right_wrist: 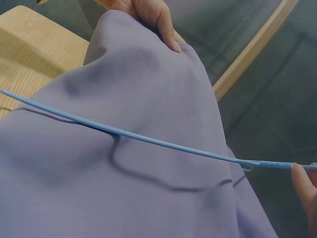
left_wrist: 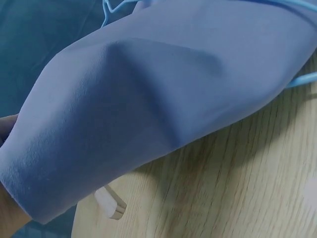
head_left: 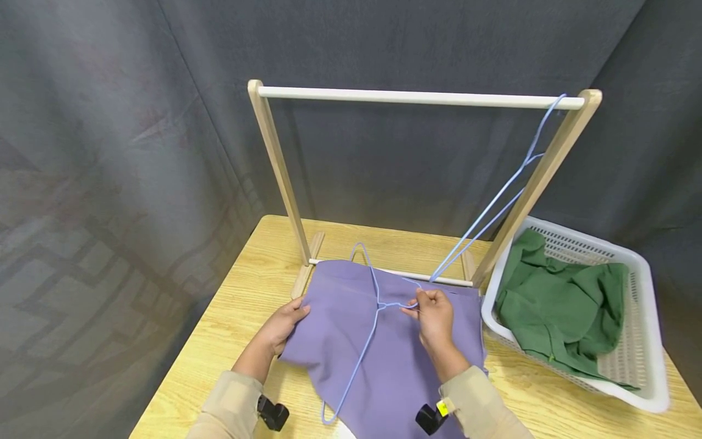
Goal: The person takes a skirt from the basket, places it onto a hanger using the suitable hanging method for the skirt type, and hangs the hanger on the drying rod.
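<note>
A purple cloth point(head_left: 406, 360) lies over the table and the lower bar of the rack; its exact kind is not clear. My left hand point(head_left: 281, 326) grips its left edge, thumb on top, and lifts that side, as the right wrist view also shows. Across the cloth lies a light blue hanger point(head_left: 382, 305), one end toward the rack and the other toward me. My right hand point(head_left: 436, 317) pinches the hanger by its hook, on the right. In the left wrist view the raised cloth point(left_wrist: 124, 114) hides most of the left hand.
A wooden rack point(head_left: 422, 96) stands behind the cloth. Another blue hanger point(head_left: 531, 157) hangs at the right end of its top bar. To the right, a white plastic basket point(head_left: 649, 329) holds a green garment point(head_left: 570, 299). Grey curtains point(head_left: 137, 152) surround the wooden table point(head_left: 241, 292).
</note>
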Demonstrator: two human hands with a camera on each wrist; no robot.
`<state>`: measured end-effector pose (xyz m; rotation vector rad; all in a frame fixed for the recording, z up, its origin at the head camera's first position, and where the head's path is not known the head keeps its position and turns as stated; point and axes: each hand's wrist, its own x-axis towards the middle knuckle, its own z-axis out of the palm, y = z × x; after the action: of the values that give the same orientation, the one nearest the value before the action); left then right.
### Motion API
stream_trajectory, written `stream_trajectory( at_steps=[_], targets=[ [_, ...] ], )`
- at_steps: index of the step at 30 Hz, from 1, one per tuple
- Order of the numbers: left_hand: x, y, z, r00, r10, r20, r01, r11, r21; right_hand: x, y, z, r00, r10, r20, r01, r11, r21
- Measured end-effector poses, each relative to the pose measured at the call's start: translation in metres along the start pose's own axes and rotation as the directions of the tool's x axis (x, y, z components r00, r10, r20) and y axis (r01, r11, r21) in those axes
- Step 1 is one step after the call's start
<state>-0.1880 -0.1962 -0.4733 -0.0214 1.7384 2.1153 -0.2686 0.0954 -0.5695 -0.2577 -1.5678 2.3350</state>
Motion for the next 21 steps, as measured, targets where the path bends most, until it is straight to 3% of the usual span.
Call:
stream_trajectory(
  at_steps=[12,21],
  targets=[
    [0.0002,0.001,-0.0038,0.997,0.02,-0.08,-0.02,1.0,-0.005,0.0001,-0.0068,-0.0026,1.0,-0.001,-0.007,0.001,1.0,0.025],
    [-0.0014,0.0036,-0.0073,0.995,0.054,-0.088,-0.058,0.997,-0.041,-0.0002,-0.0101,-0.0068,1.0,0.008,-0.006,-0.008,0.999,0.034]
  ],
)
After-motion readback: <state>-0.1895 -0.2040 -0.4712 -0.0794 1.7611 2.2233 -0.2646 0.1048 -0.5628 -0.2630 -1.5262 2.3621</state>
